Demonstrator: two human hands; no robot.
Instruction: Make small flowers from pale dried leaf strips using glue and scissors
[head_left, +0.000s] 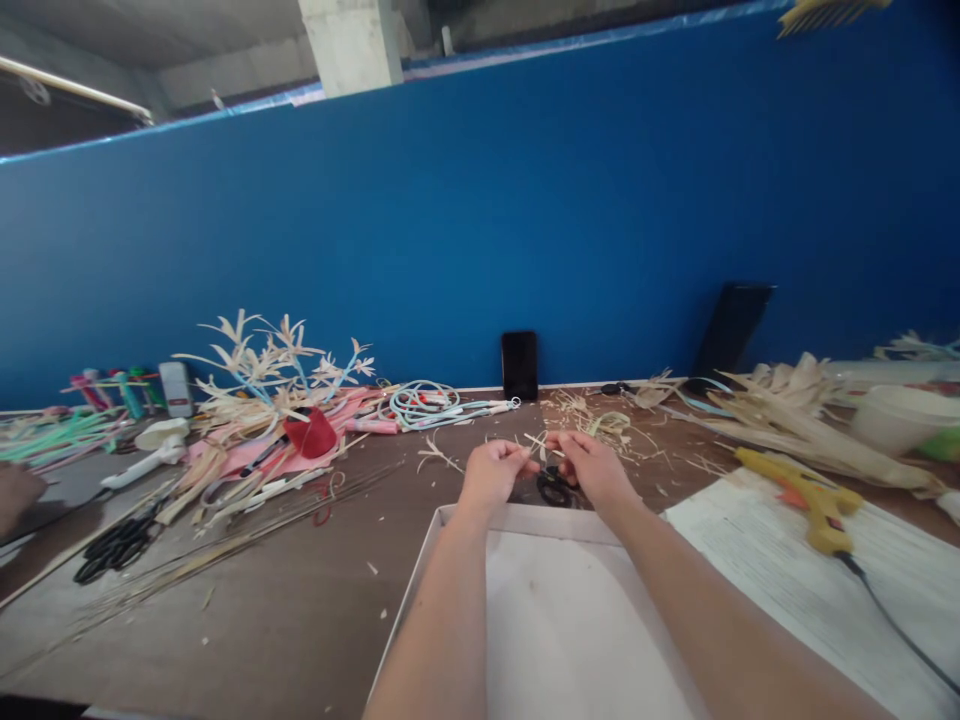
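- Pale strip (534, 441): thin, flat, fibrous look, 1 seen; up between the fingertips just past the far rim of the white tray (551, 525). Fine detail blurred.
- Left hand (495, 472): fingertips pinched together on the strip, at the tray's far rim.
- Right hand (589, 465): thumb and fingers also closed on the strip, just beyond the same rim.
- White tray: 1, shallow, straight-sided, smooth pale floor; forearms cross over it.
- Small scissors (555, 488): 1 pair, black loop handles, on the table (300, 640) beyond the tray, under the hands.
- Table: 1, smooth dark brown, littered with pale shavings, too many to count.
- Cord (421, 408): light blue, coiled, beyond the tray and to its left.
- Frayed flowers (281, 362): papery pointed petals, blue stems; farther left of the tray, heads overlap, no clean count.
- Red piece (310, 433): 1, curved, left of the tray, by the flowers.
- Glue gun (821, 505): 1, yellow, hard shell, black cable; right of the tray, on printed paper (900, 600).
- Dry husks (817, 415): ribbed, tan, several; right of the tray, beyond the gun.
- Phone (519, 366): 1, black slab, upright beyond the tray against the smooth blue partition (450, 230).
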